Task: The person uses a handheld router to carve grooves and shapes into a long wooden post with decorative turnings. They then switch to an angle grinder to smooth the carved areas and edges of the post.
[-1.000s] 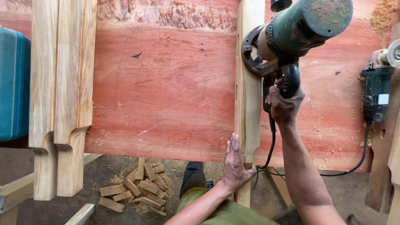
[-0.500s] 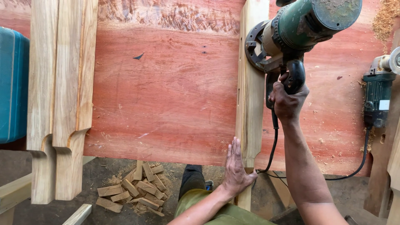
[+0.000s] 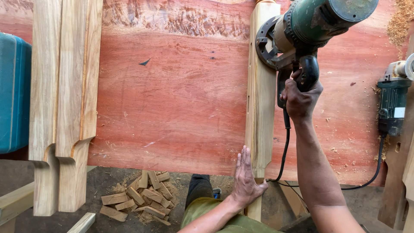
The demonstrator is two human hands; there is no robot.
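Two hands share one job: the right hand is wrapped tight round the black handle of a green router, and the left hand lies flat and open, fingers together, against the near end of a pale post. The left grip holds nothing; it only presses on the wood. The right grip is closed on the router's handle.

The post lies on the red worktop, its long axis running from the person straight away toward the far edge. Its near end overhangs the worktop's front edge, just by the left hand, and narrows into a stepped, shaped foot. The far end reaches under the router's round base, which sits over the top of the post near the far edge. The router's body tilts up and to the right.

As for progress, the post's face shows a few small dark marks along its length, but no clear routed groove can be made out, so the cut looks barely begun, or only at the far end; the bit itself is hidden under the base. Two more posts, already profiled at their near ends, lie side by side at the left. Offcuts litter the floor below, and sawdust is scattered at the worktop's right.
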